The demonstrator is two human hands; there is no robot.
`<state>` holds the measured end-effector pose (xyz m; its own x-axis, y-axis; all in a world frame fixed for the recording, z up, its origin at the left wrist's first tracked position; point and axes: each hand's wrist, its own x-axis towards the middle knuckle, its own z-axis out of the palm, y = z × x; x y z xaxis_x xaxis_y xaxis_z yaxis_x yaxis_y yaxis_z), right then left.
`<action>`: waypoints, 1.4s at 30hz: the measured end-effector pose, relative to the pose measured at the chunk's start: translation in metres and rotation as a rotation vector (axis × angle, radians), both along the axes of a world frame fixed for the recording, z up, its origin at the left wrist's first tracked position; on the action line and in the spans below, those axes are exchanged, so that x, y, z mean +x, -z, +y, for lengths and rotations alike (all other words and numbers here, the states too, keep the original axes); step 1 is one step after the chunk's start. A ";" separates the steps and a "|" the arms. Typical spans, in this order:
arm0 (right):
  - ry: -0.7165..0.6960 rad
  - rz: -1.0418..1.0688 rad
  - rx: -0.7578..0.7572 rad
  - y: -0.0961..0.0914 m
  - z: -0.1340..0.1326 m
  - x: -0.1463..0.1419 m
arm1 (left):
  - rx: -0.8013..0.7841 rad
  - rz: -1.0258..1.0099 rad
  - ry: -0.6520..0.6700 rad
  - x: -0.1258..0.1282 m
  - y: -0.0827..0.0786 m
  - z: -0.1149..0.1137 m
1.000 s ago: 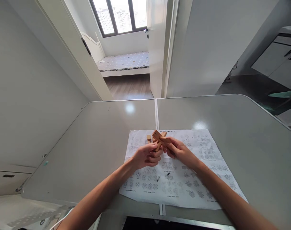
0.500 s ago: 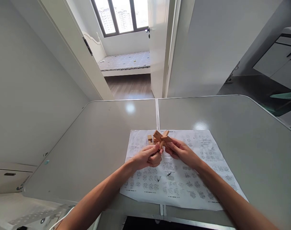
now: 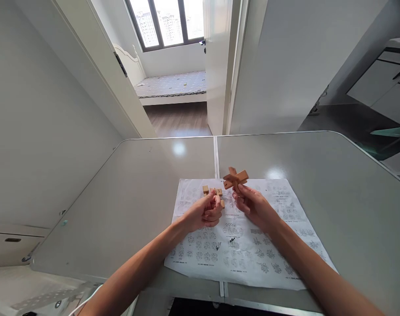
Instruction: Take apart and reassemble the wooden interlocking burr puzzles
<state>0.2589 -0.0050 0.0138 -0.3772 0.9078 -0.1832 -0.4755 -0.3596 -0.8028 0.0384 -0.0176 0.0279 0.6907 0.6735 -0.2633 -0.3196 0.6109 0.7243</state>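
Observation:
Several interlocked wooden burr puzzle pieces (image 3: 235,177) form a cross shape, held up above the top edge of the printed sheet. My right hand (image 3: 252,204) pinches this assembly from below between thumb and fingers. To its left, my left hand (image 3: 210,213) is apart from the assembly, its fingers curled in and the thumb raised; no held thing shows in it. Just behind the left hand, loose wooden pieces (image 3: 205,189) lie on the sheet, partly hidden by the thumb and fingers.
A creased paper sheet (image 3: 246,263) printed with rows of puzzle drawings lies under both hands. It rests on a grey folding table (image 3: 153,175) with a seam (image 3: 216,153) down its middle. Beyond the far edge, a doorway shows a bed (image 3: 173,83).
My right hand has lifted the wooden puzzle assembly up and to the right, turning it. My left hand has let go of it and stayed low, uncovering more loose pieces.

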 end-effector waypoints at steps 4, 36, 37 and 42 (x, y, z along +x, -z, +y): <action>0.150 0.180 -0.076 0.003 0.008 0.006 | -0.016 0.010 0.002 -0.001 0.002 0.000; 0.338 0.348 -0.114 0.015 0.021 0.022 | -0.003 0.099 0.005 -0.001 0.001 0.001; 0.336 0.336 -0.108 0.015 0.021 0.022 | -0.001 0.099 0.003 -0.001 0.001 0.001; 0.341 0.358 -0.138 0.017 0.021 0.022 | 0.008 0.093 0.001 -0.001 -0.001 0.000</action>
<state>0.2806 0.0161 -0.0028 -0.1248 0.9666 -0.2239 -0.8207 -0.2274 -0.5241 0.0371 -0.0175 0.0286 0.6643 0.6749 -0.3212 -0.2495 0.6053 0.7559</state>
